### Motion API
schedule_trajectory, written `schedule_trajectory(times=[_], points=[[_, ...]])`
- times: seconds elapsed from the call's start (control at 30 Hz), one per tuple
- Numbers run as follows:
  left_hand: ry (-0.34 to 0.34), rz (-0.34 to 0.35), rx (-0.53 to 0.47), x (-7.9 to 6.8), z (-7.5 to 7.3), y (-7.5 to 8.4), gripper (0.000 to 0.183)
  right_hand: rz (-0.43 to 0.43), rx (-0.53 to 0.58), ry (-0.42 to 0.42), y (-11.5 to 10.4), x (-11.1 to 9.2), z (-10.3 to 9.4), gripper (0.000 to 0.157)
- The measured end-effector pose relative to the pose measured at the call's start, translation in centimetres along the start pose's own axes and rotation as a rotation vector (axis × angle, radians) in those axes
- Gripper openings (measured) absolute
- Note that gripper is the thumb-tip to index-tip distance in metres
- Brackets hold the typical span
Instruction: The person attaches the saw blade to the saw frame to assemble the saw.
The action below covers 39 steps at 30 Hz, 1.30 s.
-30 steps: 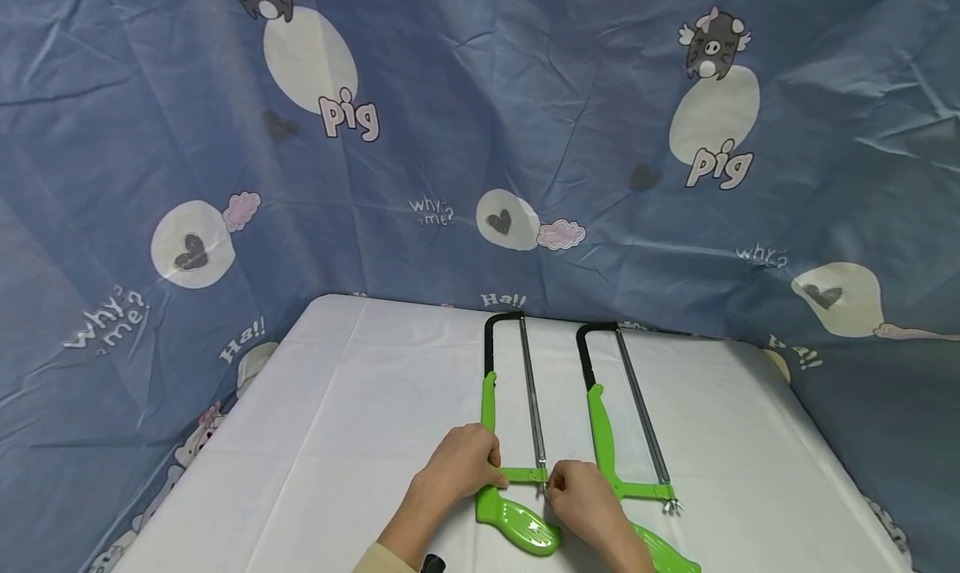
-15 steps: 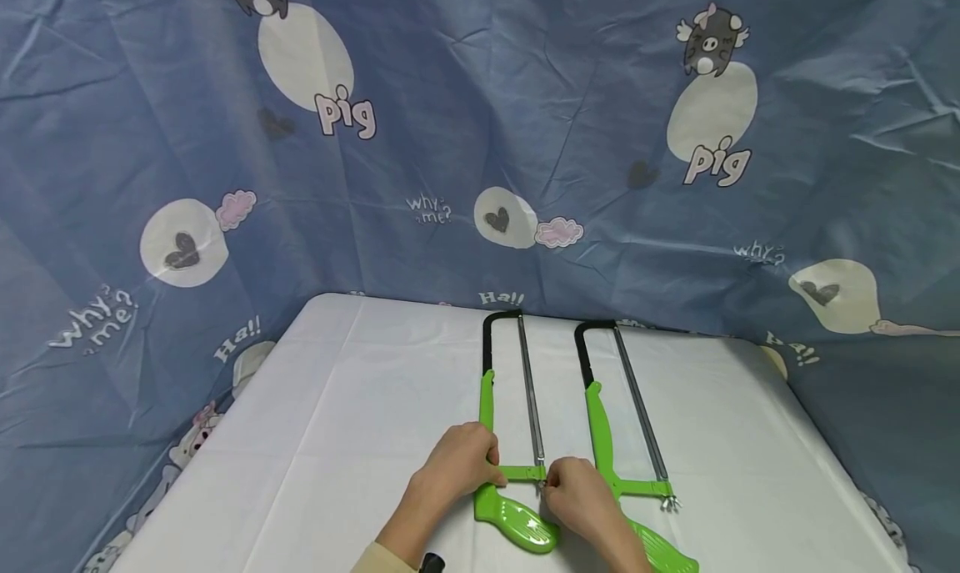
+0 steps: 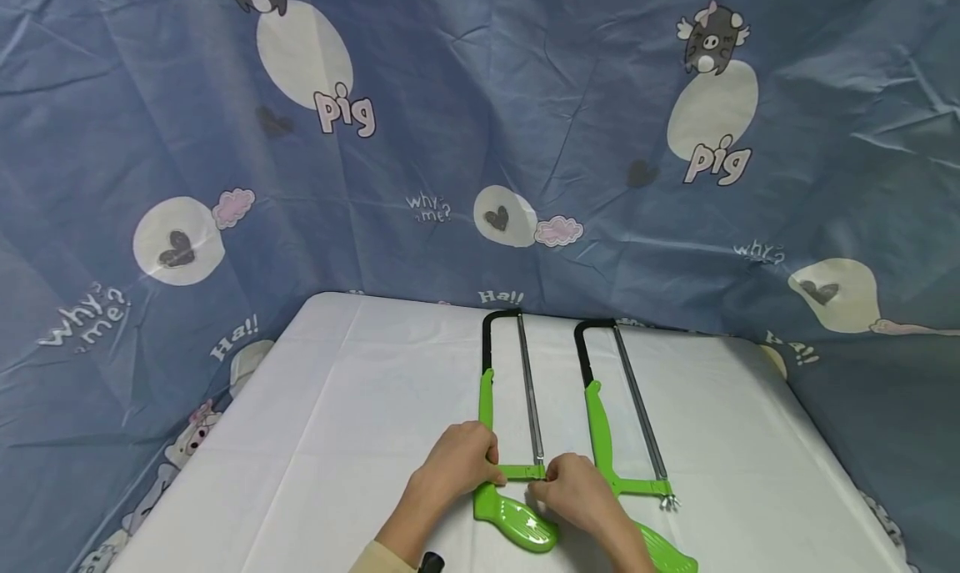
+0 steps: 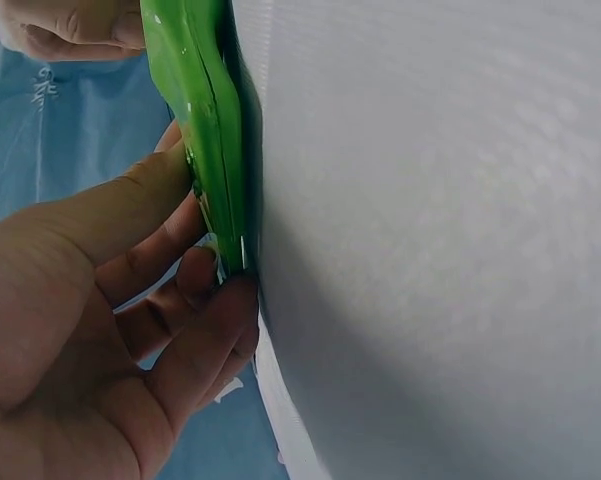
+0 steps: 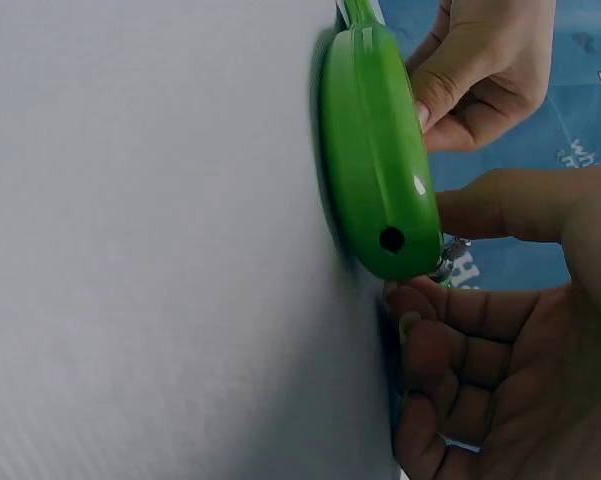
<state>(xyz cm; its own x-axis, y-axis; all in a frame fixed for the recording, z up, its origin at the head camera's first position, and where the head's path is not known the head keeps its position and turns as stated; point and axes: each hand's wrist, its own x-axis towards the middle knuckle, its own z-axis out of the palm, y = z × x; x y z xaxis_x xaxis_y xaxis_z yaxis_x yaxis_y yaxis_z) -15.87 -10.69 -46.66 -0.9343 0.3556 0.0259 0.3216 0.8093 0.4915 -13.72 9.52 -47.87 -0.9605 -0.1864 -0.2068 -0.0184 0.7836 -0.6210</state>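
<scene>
Two hacksaws with green handles and black front frames lie side by side on the white table. My left hand [image 3: 459,458] grips the green frame of the left hacksaw [image 3: 525,525], beside its crossbar. At the other end of that crossbar, below the blade, the curled fingers of my right hand [image 3: 581,494] pinch the wing nut [image 5: 451,257]. The fingers cover this nut in the head view; a bit of its metal shows past the handle in the right wrist view. The right hacksaw [image 3: 601,431] lies untouched, its lower handle partly behind my right wrist.
A white cloth [image 3: 375,389] covers the table. Blue printed fabric [image 3: 420,139] hangs behind and at the sides. The right hacksaw's own wing nut [image 3: 670,502] sits just right of my right hand. A small black object [image 3: 432,562] shows by my left sleeve.
My right thumb and fingers have shifted slightly left around the wing nut, now covering it. The left hand keeps its grip, and both hacksaws stay in place.
</scene>
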Motion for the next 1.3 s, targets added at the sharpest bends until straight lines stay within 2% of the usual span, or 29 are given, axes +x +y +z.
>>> schedule_trajectory(times=[0.3,0.63,0.93,1.3], points=[[-0.008,0.004,0.017,0.2,0.1,-0.2,0.024,-0.001,0.046,-0.029,0.5,0.2,-0.1,0.036],[-0.008,0.016,0.048,0.1,0.0,0.0,0.025,-0.02,0.081,-0.065,0.8,0.1,-0.5,0.018],[-0.005,0.0,0.033,0.1,0.0,0.2,0.025,-0.03,0.143,-0.13,1.0,0.2,-1.0,0.015],[-0.011,-0.006,0.028,0.1,-0.1,0.3,0.025,-0.037,0.161,-0.123,1.1,0.2,-1.1,0.017]])
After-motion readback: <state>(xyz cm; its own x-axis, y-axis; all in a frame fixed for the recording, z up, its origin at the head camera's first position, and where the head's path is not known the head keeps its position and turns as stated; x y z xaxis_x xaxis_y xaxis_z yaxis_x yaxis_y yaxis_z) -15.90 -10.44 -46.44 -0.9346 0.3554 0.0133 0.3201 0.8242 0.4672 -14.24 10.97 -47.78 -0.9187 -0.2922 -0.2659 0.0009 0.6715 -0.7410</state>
